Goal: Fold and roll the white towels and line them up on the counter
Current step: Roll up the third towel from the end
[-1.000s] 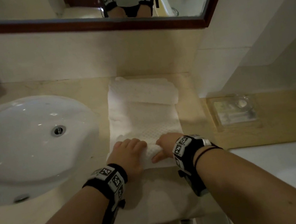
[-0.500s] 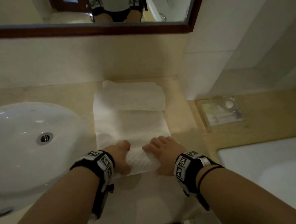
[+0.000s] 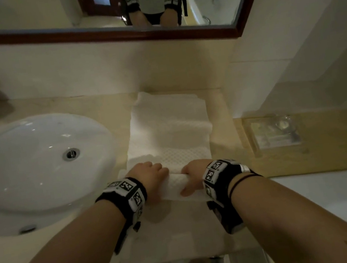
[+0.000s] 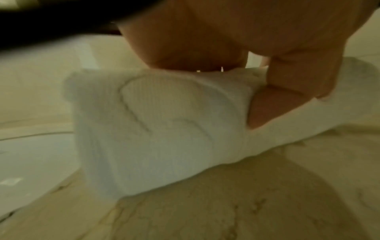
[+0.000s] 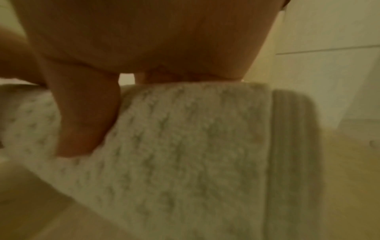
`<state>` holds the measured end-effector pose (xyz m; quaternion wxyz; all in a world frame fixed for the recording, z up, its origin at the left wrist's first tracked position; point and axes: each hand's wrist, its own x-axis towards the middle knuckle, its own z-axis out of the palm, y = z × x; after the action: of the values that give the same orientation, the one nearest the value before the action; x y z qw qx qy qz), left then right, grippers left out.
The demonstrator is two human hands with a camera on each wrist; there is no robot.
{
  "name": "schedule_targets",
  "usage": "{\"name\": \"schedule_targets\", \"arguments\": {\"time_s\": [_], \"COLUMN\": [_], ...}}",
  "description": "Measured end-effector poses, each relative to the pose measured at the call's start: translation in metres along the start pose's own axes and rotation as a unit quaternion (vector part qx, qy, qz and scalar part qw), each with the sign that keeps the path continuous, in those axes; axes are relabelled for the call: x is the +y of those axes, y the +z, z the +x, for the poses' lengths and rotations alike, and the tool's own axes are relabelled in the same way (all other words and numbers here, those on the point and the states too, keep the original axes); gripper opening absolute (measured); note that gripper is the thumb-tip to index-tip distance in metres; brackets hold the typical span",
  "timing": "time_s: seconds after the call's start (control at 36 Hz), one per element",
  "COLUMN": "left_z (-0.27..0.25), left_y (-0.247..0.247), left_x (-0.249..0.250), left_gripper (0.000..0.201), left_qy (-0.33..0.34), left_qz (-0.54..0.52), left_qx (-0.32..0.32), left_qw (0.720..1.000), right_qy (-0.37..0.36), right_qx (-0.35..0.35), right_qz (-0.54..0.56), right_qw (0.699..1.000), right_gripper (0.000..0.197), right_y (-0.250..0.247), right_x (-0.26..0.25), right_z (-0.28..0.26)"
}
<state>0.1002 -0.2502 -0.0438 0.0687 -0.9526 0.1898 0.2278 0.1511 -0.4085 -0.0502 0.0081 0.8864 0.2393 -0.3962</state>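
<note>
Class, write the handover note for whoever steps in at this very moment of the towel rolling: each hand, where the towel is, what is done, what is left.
Left hand: grips the roll's left end.
Right hand: grips the right end, thumb on the near side.
White towel: a folded strip on the counter right of the sink, its near end rolled up under both hands.
Done: folding, and the first turns of the roll.
Left: roll the flat part toward the wall, then line it up. No finished rolls in view.

The beige counter (image 3: 87, 113) carries a white towel (image 3: 168, 136) — beside the sink (image 3: 36, 162).
</note>
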Motion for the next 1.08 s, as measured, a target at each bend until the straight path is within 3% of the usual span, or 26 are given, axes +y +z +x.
{"name": "schedule_targets", "arguments": {"time_s": [0.08, 0.22, 0.31, 0.39, 0.5, 0.69, 0.78, 0.86, 1.0, 1.08], "left_z": [0.001, 0.006, 0.006, 0.005, 0.001, -0.021, -0.022, -0.023, -0.017, -0.01], "left_y": [0.0, 0.004, 0.003, 0.004, 0.008, 0.017, 0.023, 0.024, 0.015, 0.008], "left_x": [0.0, -0.003, -0.004, -0.007, -0.006, 0.001, 0.001, 0.001, 0.001, 0.003], "left_gripper": [0.045, 0.04, 0.035, 0.03, 0.04, 0.089, 0.084, 0.076, 0.07, 0.064], "left_qy": [-0.018, -0.1, -0.117, -0.1, -0.069, -0.027, -0.015, 0.007, 0.025, -0.014], "left_qz": [-0.054, -0.188, -0.229, -0.219, -0.14, -0.026, -0.009, -0.041, -0.067, -0.135], "left_qx": [-0.03, -0.104, -0.128, -0.09, 0.045, 0.06, 0.007, -0.004, -0.061, -0.111], "left_qw": [0.998, 0.972, 0.958, 0.966, 0.987, 0.997, 1.0, 0.999, 0.996, 0.984], "right_qy": [-0.005, -0.032, -0.023, -0.024, -0.011, 0.021, 0.03, 0.045, 0.06, 0.064], "right_qx": [-0.033, 0.047, 0.036, 0.023, 0.051, 0.057, 0.008, -0.034, -0.056, -0.037], "right_qz": [0.037, 0.057, 0.057, 0.031, 0.022, -0.046, -0.051, -0.079, -0.08, -0.047], "right_qw": [0.999, 0.997, 0.997, 0.999, 0.998, 0.997, 0.998, 0.995, 0.993, 0.996], "right_gripper": [0.05, 0.066, 0.059, 0.056, 0.042, 0.041, 0.037, 0.034, 0.033, 0.032], "right_y": [0.002, -0.003, -0.003, 0.0, 0.0, 0.003, 0.005, 0.017, 0.03, 0.014], "right_x": [-0.003, -0.006, -0.008, -0.009, -0.008, -0.015, -0.014, -0.015, -0.01, -0.011], "right_z": [-0.004, -0.013, -0.015, -0.017, -0.013, 0.005, 0.017, 0.027, 0.044, 0.02]}}
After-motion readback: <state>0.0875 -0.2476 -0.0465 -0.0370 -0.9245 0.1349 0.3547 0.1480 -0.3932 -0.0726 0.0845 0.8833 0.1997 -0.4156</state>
